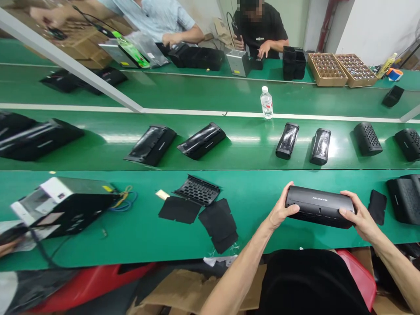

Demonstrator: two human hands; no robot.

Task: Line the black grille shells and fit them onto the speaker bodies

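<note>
A long black speaker housing (320,205) with MERKURY lettering, reading upside down, is held level over the green bench in both hands. My left hand (281,209) grips its left end, with the thumb on the near side. Around the right end, my right hand (360,217) is closed, its thumb also on the near face. To the right of my right hand lies a flat black sheet (377,206). Beyond it is another black housing (405,199). Further left on the bench are thin black sheets (219,224) and a black perforated panel (197,190).
Black housings (202,140) lie spaced along the green conveyor (243,153) beyond the bench. A water bottle (267,103) stands there. At left sits a boxy machine (75,201) with cables. Two people work across the line, near cardboard trays (328,70). Another person's hand shows at far left.
</note>
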